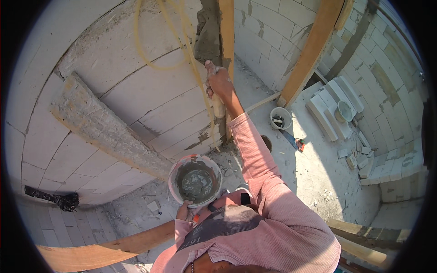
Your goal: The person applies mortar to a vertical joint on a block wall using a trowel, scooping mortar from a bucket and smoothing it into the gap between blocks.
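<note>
My right hand (220, 84) is raised at the wall, its fingers closed round a trowel (208, 44) with a mortar-grey blade. The blade lies against a strip of wet grey mortar (208, 12) beside an upright wooden board (226, 32). Where the blade ends and the mortar begins is hard to tell. Lower down, my left hand (183, 211) grips the near rim of a round bucket (171, 179). Wet grey mortar (196, 181) fills part of this bucket. A thin yellowish hose (200, 82) hangs down the wall just left of my right hand.
A mortar-crusted plank (109, 127) leans on the block wall at left. To the right stand a small white bucket (280, 118), a handsaw (291, 140) with a red handle, a slanting wooden post (309, 54), and stacked white blocks (325, 109). Another beam (104, 248) crosses the lower left.
</note>
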The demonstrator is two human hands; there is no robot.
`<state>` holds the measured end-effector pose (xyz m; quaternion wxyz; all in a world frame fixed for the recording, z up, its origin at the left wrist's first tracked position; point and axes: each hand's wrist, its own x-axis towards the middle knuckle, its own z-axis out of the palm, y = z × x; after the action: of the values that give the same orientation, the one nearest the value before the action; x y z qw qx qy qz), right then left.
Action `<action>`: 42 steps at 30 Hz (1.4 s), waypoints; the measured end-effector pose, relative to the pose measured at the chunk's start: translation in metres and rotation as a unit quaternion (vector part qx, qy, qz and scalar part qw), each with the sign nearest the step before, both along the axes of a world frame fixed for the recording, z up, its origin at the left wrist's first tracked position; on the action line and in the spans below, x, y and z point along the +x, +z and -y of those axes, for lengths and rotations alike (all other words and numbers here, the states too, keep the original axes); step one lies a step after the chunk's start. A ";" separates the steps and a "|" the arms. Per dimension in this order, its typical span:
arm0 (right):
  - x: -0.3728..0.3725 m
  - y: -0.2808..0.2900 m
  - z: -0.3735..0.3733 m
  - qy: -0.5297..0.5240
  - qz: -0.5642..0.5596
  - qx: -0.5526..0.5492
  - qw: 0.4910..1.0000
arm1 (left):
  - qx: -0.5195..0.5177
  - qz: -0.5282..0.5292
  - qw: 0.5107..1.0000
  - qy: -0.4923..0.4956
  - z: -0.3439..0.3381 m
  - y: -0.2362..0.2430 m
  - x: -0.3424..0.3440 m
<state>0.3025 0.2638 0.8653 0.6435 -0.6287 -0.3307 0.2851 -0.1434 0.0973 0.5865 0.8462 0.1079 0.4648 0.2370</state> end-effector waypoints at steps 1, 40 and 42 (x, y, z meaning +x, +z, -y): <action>-0.003 -0.008 0.009 0.002 -0.014 -0.018 1.000 | -0.003 0.002 1.000 -0.001 -0.002 0.000 -0.002; -0.008 -0.370 0.149 0.053 0.084 -0.420 0.902 | -0.040 -0.128 0.988 0.078 0.097 0.043 -0.014; 0.030 -0.380 0.182 0.106 0.213 -0.364 0.901 | -0.051 -0.102 0.990 0.079 0.096 0.033 0.003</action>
<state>0.3326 0.0818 0.4850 0.2503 -0.8260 -0.3978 0.3112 -0.1405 0.0018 0.6191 0.7771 0.0507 0.5677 0.2669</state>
